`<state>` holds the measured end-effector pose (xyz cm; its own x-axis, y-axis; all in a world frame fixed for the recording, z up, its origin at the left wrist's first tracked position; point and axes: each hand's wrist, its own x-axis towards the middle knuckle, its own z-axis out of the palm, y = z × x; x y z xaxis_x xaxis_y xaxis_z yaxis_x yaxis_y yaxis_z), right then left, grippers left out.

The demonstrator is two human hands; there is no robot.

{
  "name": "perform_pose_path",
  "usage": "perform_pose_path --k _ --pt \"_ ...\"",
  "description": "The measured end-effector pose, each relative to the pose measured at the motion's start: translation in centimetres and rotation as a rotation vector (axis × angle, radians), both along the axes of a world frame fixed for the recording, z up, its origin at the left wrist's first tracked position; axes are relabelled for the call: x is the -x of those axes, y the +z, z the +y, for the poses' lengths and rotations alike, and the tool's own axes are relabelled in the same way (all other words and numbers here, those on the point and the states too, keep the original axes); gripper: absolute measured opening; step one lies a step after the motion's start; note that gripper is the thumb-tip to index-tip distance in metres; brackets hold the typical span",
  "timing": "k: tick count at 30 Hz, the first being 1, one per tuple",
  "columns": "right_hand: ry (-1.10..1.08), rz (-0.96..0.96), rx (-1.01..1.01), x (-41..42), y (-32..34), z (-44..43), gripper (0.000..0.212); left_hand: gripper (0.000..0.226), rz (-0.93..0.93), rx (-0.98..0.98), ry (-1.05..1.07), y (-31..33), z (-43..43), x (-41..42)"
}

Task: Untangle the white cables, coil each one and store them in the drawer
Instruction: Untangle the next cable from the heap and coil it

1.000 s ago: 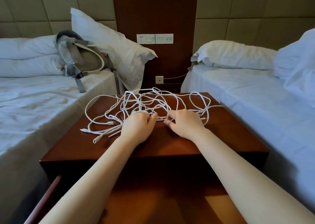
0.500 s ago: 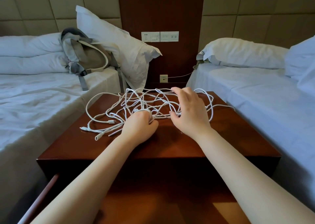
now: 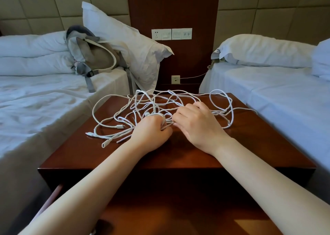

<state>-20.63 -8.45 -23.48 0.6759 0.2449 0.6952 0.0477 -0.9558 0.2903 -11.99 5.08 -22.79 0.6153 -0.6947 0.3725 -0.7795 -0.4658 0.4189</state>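
- White cables (image 3: 114,136) lie tangled on the bench (image 3: 250,145), above the open drawer (image 3: 51,197).
- Left hand (image 3: 151,131): grip clamped on bunched strands.
- Right hand (image 3: 198,125): fingers bent over strands; I cannot tell if its grip pinches.
- Best approach: anchor left, ease one plug end free, never yank.

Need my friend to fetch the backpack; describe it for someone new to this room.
Start at the bed on the person's left. By its head, the backpack leans against a propped-up white pillow. It alone is grey and tan among the white bedding.
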Motion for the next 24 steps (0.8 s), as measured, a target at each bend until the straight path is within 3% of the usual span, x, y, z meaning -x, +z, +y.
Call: perform_pose_path --k 5,12,18,21,24 --pt "0.123 -0.068 -0.238 0.3 0.1 -0.2 0.028 0.035 0.141 0.082 -0.141 0.1 0.2 0.4" --pt "0.228 -0.043 -0.442 0.5 -0.1 0.3 0.027 0.022 0.829 0.039 -0.466 1.2 1.6 0.3" --pt "0.28 0.109 -0.756 0.8 0.0 0.4 0.027 0.035 1.26 0.079 -0.721 1.3 1.4 0.1" --pt "0.296 0.083 -0.809 0.8 0.0 0.1 0.028 0.037 1.366 0.123 -0.767 1.3 1.6 -0.2" --pt "0.321 0.061 -0.856 0.6 0.1 0.1 0.027 0.038 1.358 0.217 -0.74 1.1 1.6 -0.1"
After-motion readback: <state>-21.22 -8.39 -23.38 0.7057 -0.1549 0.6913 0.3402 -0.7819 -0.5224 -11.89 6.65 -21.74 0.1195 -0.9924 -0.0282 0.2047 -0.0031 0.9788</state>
